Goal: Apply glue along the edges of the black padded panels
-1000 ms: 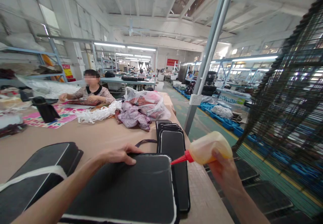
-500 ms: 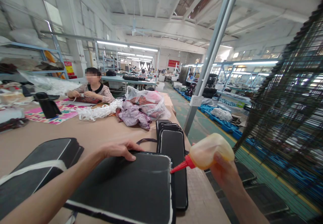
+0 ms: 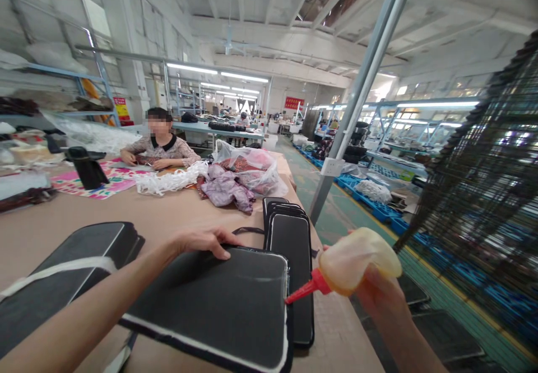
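Observation:
My left hand [image 3: 210,242] grips the far edge of a black padded panel [image 3: 218,306], thumb on top and fingers over the edge. White glue lines run along the panel's rim. My right hand [image 3: 378,283] is wrapped round a translucent squeeze bottle [image 3: 357,258] holding yellowish glue, tilted down to the left. Its red nozzle [image 3: 305,290] touches the panel's right edge, a little below the far corner. Beyond and partly under the panel lies a stack of narrower black panels [image 3: 290,244] with pale edge lines.
More black panels, bound with a white strap [image 3: 63,272], lie at left. Bagged fabric [image 3: 247,168] and white strips [image 3: 170,180] sit across the brown-covered table [image 3: 168,210]. A co-worker [image 3: 162,146] sits opposite. A metal post [image 3: 361,87] rises beside the table's right edge.
The red nozzle has slid a short way toward me along the panel's right edge. My left hand keeps its grip. The view has shifted slightly.

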Demonstrator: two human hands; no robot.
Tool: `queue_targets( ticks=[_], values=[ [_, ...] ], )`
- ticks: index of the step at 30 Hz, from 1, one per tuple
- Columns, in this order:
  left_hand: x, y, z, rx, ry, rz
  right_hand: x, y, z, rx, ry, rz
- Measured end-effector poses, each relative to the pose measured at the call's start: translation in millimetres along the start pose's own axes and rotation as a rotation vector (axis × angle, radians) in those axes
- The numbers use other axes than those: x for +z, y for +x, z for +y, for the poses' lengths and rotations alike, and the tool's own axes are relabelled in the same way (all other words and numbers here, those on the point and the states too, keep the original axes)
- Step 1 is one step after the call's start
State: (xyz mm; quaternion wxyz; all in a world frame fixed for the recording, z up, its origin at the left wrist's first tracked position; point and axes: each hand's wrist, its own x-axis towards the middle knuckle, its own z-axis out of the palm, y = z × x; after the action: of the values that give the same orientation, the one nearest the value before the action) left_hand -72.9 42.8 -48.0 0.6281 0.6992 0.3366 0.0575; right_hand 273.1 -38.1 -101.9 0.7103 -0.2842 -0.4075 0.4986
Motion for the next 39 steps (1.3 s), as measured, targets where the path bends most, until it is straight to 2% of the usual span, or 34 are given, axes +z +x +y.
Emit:
queue_targets(
  ticks=[10,15,19,26,32,35,39],
  values=[
    [-5.2,1.8,-8.0,-0.016,0.012,0.025,0.8,-4.0,-0.2,0.042,0.047,-0.043],
    [-6.4,1.9,-10.6,-0.018,-0.007,0.025,9.3,-8.2,-4.9,0.040,-0.002,0.007],
    [-5.3,1.7,-10.7,-0.013,-0.037,0.017,14.8,-8.1,-10.6,0.075,-0.073,-0.027],
    [-1.6,0.1,-6.1,-0.023,-0.081,0.030,-5.2,-6.4,-6.6,0.123,-0.105,-0.123],
    [-2.4,-0.6,-10.1,-0.030,-0.108,0.077,-7.6,-9.0,-3.4,0.138,-0.076,-0.099],
    [-4.0,-0.5,-14.0,-0.036,-0.124,0.088,-1.9,-12.3,-3.5,0.138,-0.060,-0.082],
    [-6.2,0.4,-19.3,-0.033,-0.156,0.096,10.3,-18.5,-4.6,0.095,-0.030,0.008]
  ],
)
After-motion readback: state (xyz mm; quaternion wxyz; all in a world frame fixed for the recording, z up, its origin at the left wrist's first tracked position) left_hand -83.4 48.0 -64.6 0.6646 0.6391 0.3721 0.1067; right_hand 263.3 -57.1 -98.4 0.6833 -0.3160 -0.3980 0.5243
